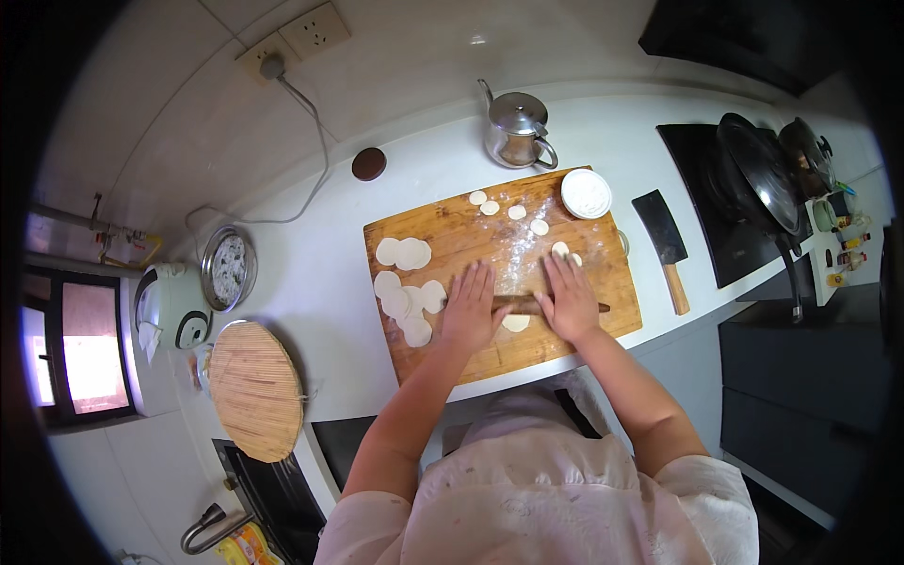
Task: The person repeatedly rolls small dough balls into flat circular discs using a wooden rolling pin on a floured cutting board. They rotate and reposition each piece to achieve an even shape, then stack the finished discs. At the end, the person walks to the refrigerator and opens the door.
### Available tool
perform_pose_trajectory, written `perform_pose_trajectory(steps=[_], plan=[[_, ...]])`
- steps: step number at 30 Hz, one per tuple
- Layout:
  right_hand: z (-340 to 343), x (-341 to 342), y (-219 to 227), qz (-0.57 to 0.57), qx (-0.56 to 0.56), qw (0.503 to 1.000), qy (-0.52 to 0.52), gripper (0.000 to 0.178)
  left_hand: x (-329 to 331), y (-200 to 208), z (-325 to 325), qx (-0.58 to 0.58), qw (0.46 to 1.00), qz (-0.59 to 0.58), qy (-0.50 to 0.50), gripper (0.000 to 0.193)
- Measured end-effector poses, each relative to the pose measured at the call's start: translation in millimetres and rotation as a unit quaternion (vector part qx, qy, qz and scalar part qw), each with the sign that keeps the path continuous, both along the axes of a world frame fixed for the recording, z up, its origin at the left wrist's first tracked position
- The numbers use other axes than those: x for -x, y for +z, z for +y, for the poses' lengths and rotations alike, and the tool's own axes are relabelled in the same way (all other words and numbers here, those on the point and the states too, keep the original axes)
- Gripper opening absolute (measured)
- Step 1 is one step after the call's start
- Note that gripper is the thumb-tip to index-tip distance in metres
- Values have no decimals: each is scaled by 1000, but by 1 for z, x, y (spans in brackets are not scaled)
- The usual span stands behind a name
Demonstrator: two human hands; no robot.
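A dark wooden rolling pin (520,303) lies across the near part of a floured wooden board (480,358). On its left part rests my left hand (471,306), fingers stretched forward. My right hand (567,299) lies flat over the pin's right part, and the pin's tip sticks out beyond it. Under the pin, a pale dough round (515,323) shows between my hands. Rolled wrappers (405,252) lie overlapped at the board's left side, with more wrappers (391,294) nearer me. Small dough discs (517,213) are scattered at the far side, and others lie by my right fingertips.
A white bowl of flour (586,194) stands at the board's far right corner. Beside the board lies a cleaver (661,226). A steel kettle (518,132) stands behind. Leftward are a metal bowl (229,268), a rice cooker (169,303) and a round slatted lid (254,391). A pan (758,179) sits on the stove.
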State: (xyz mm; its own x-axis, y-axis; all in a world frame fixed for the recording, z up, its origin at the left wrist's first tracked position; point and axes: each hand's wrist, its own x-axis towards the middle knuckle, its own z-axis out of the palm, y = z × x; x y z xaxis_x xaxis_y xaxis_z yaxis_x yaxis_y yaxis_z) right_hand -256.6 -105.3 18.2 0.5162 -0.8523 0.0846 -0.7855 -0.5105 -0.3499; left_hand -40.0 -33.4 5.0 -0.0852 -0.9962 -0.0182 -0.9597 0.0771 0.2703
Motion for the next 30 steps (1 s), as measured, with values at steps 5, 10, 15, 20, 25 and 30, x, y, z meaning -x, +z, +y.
perform_pose_trajectory(steps=[5, 10, 15, 20, 25, 30], plan=[[6, 4, -6, -5, 17, 1000, -17, 68, 0, 12, -9, -70, 997, 20, -23, 71], [71, 28, 2, -31, -22, 998, 48, 70, 0, 41, 28, -63, 992, 113, -10, 59], [87, 35, -2, -59, -37, 996, 65, 59, 8, 10, -7, -29, 985, 167, -11, 37], [80, 33, 2, -76, -63, 993, 61, 49, 14, -8, -21, -30, 986, 158, -33, 15], [81, 33, 1, -76, -64, 993, 59, 48, 5, -1, -13, -76, 973, 214, -36, 11], [77, 31, 5, -68, -74, 993, 69, 48, -43, 4, 5, 39, 937, 338, 84, 18]])
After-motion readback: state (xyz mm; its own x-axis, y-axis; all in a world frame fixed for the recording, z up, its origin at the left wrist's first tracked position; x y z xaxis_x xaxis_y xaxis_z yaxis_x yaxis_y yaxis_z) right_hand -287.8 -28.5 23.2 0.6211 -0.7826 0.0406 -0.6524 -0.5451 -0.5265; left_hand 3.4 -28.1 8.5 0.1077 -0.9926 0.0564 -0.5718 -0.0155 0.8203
